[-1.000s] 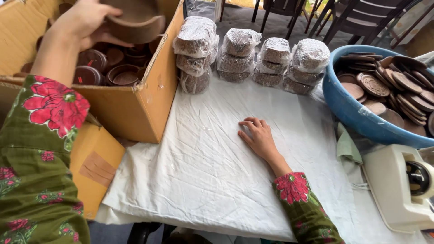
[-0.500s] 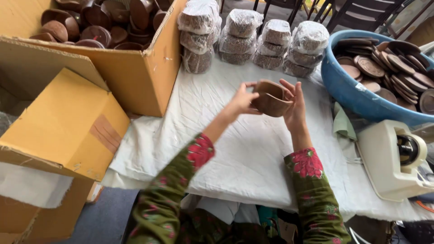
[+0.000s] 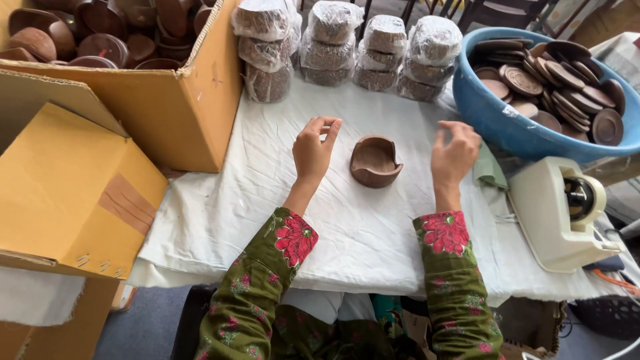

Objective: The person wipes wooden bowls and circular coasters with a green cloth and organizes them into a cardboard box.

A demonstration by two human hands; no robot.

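Two hands, left and right, are held released at nine and three o'clock of the brown cup resting alone on the white-clothed tabletop, where it could be knocked over by a careless reach.

A white cloth covers the table, bearing a brown bowl.
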